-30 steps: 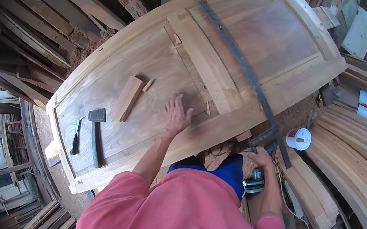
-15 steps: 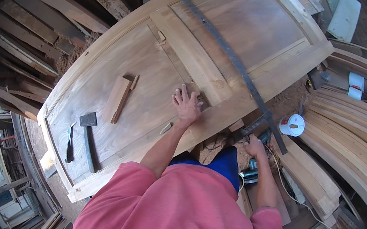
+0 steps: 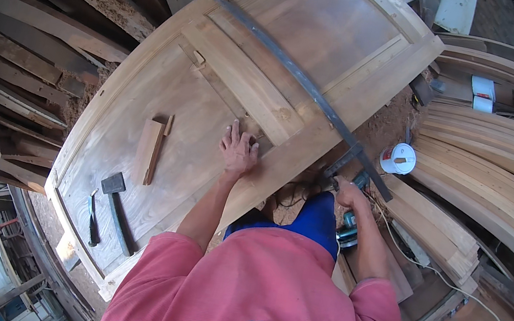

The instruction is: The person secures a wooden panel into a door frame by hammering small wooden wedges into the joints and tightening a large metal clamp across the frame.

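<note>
A large panelled wooden door [image 3: 311, 163] lies in front of me. Across it runs a long metal bar clamp [image 3: 282, 55], its near end jutting past the door's edge. My left hand [image 3: 239, 152] rests on the door with fingers spread, beside the end of a pale middle rail [image 3: 244, 79]. Below the door's near edge, my right hand [image 3: 350, 195] is closed around the clamp's screw end; the fingers partly hide the handle. Left of my left hand lie a wooden block [image 3: 148, 151], a dark-headed mallet [image 3: 119, 208] and a chisel [image 3: 93, 221].
Curved boards [image 3: 491, 195] are stacked to the right, near a white bucket [image 3: 398, 158]. A green power tool [image 3: 349, 225] and a pale cord [image 3: 430, 268] lie by my right forearm. Rough planks [image 3: 40, 26] crowd the left side.
The view has shifted, so the door and clamp appear farther left. My left hand stays on the door near the rail's end. My right hand remains at the clamp's screw end, turned slightly.
</note>
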A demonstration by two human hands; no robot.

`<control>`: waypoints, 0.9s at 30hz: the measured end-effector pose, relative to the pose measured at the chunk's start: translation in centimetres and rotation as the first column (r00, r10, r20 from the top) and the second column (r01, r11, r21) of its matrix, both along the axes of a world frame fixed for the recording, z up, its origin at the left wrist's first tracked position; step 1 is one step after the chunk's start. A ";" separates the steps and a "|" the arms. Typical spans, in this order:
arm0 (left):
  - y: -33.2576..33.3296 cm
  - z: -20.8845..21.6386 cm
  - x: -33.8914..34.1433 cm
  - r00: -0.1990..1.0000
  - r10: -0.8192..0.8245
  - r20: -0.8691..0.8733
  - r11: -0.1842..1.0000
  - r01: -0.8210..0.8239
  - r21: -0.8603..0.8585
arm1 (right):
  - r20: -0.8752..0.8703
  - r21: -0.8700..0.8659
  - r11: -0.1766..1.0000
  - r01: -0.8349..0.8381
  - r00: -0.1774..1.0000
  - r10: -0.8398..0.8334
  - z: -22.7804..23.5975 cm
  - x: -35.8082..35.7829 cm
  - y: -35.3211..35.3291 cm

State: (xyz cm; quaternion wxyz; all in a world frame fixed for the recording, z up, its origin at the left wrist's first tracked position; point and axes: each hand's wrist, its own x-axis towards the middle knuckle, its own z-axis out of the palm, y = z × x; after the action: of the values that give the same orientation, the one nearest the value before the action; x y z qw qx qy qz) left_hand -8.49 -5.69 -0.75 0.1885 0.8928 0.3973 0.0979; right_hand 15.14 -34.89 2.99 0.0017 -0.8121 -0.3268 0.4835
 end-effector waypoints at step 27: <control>-0.1 0.3 1.9 0.936 0.103 -0.337 0.994 -0.113 -0.008 | -0.088 0.317 0.914 0.254 0.967 -0.238 2.1 10.1 6.3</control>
State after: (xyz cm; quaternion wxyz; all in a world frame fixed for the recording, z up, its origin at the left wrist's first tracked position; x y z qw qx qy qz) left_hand -6.57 -5.79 -0.43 0.1244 0.8706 0.4733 -0.0508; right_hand 25.24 -28.55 5.07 0.2045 -0.8234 -0.2971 0.4380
